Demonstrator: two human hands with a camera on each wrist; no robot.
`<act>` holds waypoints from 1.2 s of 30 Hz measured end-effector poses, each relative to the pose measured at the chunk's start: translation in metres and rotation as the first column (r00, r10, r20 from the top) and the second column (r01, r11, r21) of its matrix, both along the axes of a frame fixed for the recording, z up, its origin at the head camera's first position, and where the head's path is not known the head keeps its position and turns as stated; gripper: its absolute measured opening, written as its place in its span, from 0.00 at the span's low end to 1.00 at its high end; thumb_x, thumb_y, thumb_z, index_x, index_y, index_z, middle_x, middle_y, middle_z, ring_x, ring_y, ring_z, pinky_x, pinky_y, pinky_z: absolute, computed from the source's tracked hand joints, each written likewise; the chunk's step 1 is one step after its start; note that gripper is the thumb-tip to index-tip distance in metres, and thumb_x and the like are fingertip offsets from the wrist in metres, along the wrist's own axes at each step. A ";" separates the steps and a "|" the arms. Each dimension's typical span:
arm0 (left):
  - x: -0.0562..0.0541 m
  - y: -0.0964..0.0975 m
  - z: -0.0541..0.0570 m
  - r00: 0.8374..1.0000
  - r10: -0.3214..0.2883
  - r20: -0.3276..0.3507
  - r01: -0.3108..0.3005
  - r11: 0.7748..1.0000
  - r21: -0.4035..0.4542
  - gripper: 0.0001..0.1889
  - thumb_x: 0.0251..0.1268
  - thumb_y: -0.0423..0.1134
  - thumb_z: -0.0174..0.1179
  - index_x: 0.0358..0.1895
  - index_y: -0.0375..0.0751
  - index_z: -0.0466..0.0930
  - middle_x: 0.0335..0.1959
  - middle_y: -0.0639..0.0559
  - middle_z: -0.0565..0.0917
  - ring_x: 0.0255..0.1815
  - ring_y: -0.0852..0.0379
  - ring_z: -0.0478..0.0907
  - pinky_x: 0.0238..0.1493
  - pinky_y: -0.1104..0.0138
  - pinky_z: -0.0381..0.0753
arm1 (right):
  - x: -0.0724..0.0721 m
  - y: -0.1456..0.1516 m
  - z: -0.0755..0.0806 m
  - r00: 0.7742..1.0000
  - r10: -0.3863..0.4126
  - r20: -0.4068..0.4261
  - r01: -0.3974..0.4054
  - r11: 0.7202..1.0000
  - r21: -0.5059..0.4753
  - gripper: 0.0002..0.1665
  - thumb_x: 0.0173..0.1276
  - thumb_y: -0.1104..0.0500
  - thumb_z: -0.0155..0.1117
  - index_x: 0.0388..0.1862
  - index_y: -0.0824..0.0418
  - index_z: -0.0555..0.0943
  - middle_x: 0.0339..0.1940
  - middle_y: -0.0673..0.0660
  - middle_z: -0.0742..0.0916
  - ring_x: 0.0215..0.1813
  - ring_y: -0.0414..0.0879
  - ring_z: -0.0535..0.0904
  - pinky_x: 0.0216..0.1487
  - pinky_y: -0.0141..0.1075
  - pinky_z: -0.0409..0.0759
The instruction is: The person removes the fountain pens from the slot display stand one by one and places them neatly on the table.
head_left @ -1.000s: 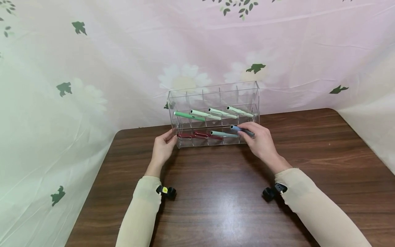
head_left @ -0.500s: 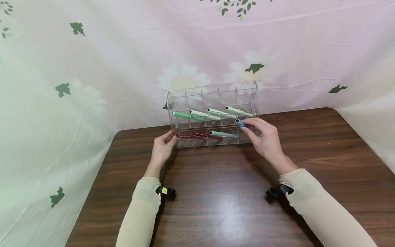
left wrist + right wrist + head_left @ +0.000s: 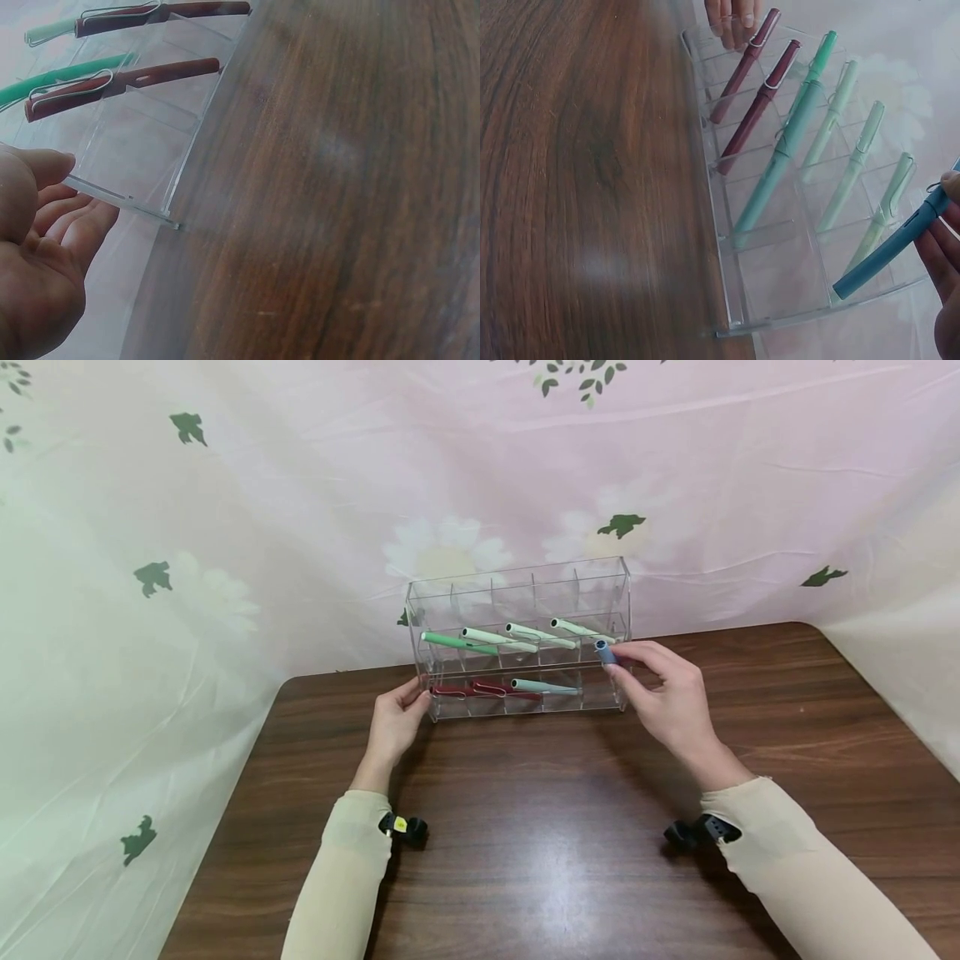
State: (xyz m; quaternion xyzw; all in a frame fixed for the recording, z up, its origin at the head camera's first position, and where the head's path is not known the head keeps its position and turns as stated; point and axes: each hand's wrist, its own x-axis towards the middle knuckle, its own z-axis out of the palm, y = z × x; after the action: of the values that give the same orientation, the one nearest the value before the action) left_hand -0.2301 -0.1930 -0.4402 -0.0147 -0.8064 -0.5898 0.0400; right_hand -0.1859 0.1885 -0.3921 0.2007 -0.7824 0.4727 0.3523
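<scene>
A clear acrylic pen rack [image 3: 525, 712] stands at the back of the table, several pens leaning in its compartments. My left hand [image 3: 395, 718] grips the rack's left side panel between thumb and fingers. Just off the right end, my right hand [image 3: 671, 693] pinches a blue pen [image 3: 889, 251], which overlaps the rack's edge in the right wrist view. Two dark red pens [image 3: 450, 691] and a pale teal pen [image 3: 546, 687] lie in the lower front tier. Behind them, a green pen [image 3: 459, 643] and three pale mint pens [image 3: 498, 639] fill part of the middle tier.
The dark wooden table [image 3: 495, 843] stretches out in front of the rack. Right behind the rack hangs a pale cloth backdrop [image 3: 322, 510] printed with flowers and leaves. A small black camera [image 3: 678, 835] is strapped to each wrist.
My right hand has lifted the blue pen out of the lower tier's right side and carried it up and to the right. The left hand has stayed on the rack.
</scene>
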 end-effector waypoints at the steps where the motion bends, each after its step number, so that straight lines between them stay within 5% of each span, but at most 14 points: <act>1: 0.000 0.000 0.000 1.000 -0.001 0.001 0.001 1.000 -0.003 0.23 0.81 0.29 0.59 0.74 0.28 0.76 0.70 0.31 0.80 0.71 0.40 0.80 0.71 0.61 0.81 | 0.001 0.001 0.000 1.000 -0.005 0.005 0.005 1.000 -0.007 0.16 0.64 0.75 0.77 0.50 0.66 0.92 0.45 0.62 0.93 0.46 0.27 0.83 0.47 0.12 0.78; 7: -0.001 0.000 0.000 1.000 0.001 -0.002 -0.001 1.000 0.001 0.23 0.81 0.29 0.59 0.74 0.28 0.76 0.70 0.32 0.81 0.71 0.41 0.81 0.70 0.62 0.82 | 0.005 0.010 -0.001 0.997 -0.029 0.070 0.032 0.999 -0.033 0.16 0.64 0.74 0.78 0.51 0.65 0.92 0.45 0.60 0.93 0.46 0.27 0.85 0.46 0.13 0.82; 15: 0.000 0.001 0.002 1.000 0.003 0.003 -0.003 1.000 0.009 0.23 0.81 0.29 0.59 0.74 0.28 0.76 0.70 0.32 0.81 0.71 0.41 0.81 0.69 0.64 0.83 | 0.011 0.024 -0.007 0.984 -0.063 0.167 0.073 0.996 -0.051 0.16 0.64 0.74 0.79 0.51 0.66 0.92 0.43 0.35 0.87 0.43 0.23 0.84 0.47 0.11 0.82; 24: 0.001 0.001 0.003 1.000 0.004 0.013 -0.004 1.000 0.010 0.23 0.81 0.29 0.59 0.74 0.28 0.75 0.70 0.32 0.81 0.71 0.41 0.81 0.70 0.62 0.83 | 0.018 0.040 -0.016 0.948 -0.097 0.302 0.105 0.994 -0.010 0.15 0.69 0.68 0.77 0.54 0.67 0.90 0.36 0.26 0.85 0.37 0.20 0.82 0.42 0.11 0.80; 27: 0.002 0.001 0.003 1.000 0.001 0.007 -0.001 1.000 0.009 0.23 0.81 0.29 0.59 0.74 0.28 0.75 0.70 0.32 0.81 0.71 0.40 0.81 0.70 0.62 0.83 | 0.019 0.043 -0.018 0.930 -0.132 0.343 0.128 0.991 0.035 0.15 0.71 0.65 0.77 0.55 0.67 0.89 0.36 0.31 0.87 0.36 0.19 0.80 0.41 0.10 0.78; 33: 0.002 0.002 0.003 1.000 -0.003 -0.011 0.003 1.000 0.018 0.22 0.80 0.28 0.59 0.73 0.26 0.76 0.69 0.31 0.81 0.70 0.40 0.82 0.69 0.64 0.83 | 0.020 0.046 -0.023 0.899 -0.175 0.401 0.157 0.985 0.078 0.17 0.72 0.63 0.76 0.57 0.68 0.89 0.43 0.67 0.92 0.36 0.17 0.77 0.39 0.10 0.75; 36: 0.002 0.002 0.003 1.000 -0.001 -0.012 0.001 1.000 0.016 0.22 0.80 0.28 0.59 0.73 0.26 0.76 0.69 0.31 0.81 0.70 0.40 0.82 0.69 0.64 0.83 | 0.020 0.047 -0.025 0.890 -0.186 0.416 0.160 0.982 0.097 0.17 0.73 0.62 0.76 0.56 0.69 0.88 0.43 0.68 0.92 0.35 0.16 0.76 0.39 0.09 0.75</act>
State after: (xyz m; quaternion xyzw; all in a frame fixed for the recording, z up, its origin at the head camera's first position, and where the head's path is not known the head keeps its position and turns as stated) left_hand -0.2282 -0.1909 -0.4373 -0.0183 -0.8013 -0.5963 0.0448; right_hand -0.1664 0.2357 -0.4174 0.0332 -0.8687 0.4479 0.2087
